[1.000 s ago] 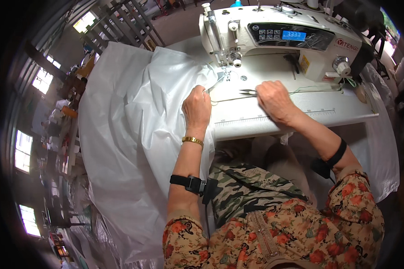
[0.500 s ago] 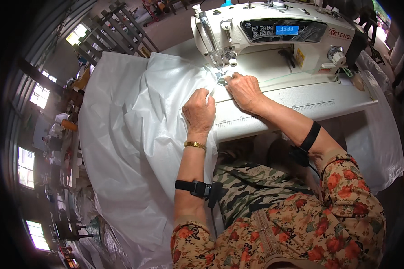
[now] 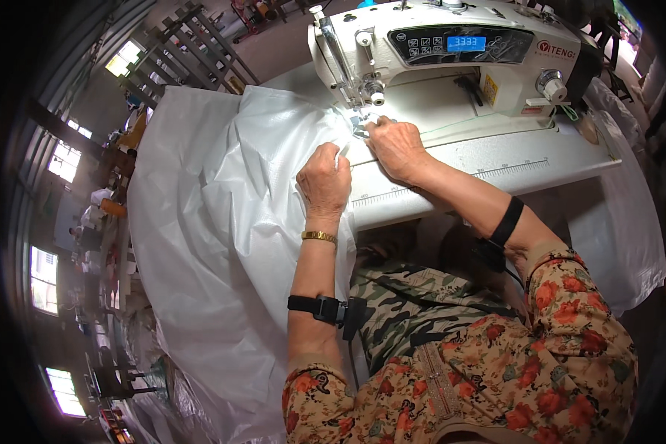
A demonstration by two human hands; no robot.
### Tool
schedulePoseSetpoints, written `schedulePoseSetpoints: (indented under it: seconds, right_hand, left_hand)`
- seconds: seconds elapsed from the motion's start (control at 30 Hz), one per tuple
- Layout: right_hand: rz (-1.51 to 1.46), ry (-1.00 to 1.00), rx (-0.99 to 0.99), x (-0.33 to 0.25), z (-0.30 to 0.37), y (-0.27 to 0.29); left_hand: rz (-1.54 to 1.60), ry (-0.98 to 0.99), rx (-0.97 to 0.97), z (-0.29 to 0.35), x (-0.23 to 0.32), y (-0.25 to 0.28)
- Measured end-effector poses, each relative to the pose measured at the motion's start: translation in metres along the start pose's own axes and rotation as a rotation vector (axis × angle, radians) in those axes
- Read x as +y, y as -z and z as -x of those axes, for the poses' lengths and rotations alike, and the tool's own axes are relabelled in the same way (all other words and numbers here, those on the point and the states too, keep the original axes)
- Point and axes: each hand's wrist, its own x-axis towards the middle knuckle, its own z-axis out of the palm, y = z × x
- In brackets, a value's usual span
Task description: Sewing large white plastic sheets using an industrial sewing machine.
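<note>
A large white sheet (image 3: 200,192) of thin, shiny woven plastic lies crumpled over the left of the sewing table and hangs down beside my lap. My left hand (image 3: 324,181), with a gold bracelet at its wrist, is closed on the sheet's right edge, just in front of the needle area. Close to the presser foot (image 3: 359,124), my right hand (image 3: 398,148) is closed in a pinch; its fingers hide what they hold, if anything. Above both hands stands the white sewing machine (image 3: 507,92) with a lit blue display.
A green thread (image 3: 451,126) runs across the machine bed to the right. The table's front edge (image 3: 451,180) carries a ruler scale. Clear plastic (image 3: 629,244) hangs at the right. A metal rack (image 3: 189,52) stands behind on the left.
The whole view has shifted slightly, so the machine sits a little higher and farther left. Both hands keep nearly the same place relative to the machine, still closed.
</note>
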Motion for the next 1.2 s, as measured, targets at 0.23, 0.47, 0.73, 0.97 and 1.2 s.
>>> schedulePoseSetpoints:
  seconds: [0.23,0.47,0.73,0.97,1.2]
  right_hand:
    - [-0.006,0.077,-0.058,0.009,0.010,0.001]
    - [0.032,-0.047,-0.032,0.052,0.047,0.042]
    - [-0.125,0.417,0.355,-0.001,0.028,0.027]
    - [-0.584,0.223,0.332,-0.063,-0.063,-0.012]
    - [-1.012,-0.247,-0.128,-0.051,-0.077,-0.073]
  left_hand:
    - [-0.024,0.030,-0.036,0.000,-0.008,-0.006]
    - [-0.083,0.147,-0.166,-0.003,-0.009,-0.008]
    - [0.157,-0.011,-0.254,0.075,0.041,0.078]
    - [-0.434,0.533,0.207,0.256,0.034,0.271]
    - [-0.388,1.394,0.836,0.449,-0.068,0.416]
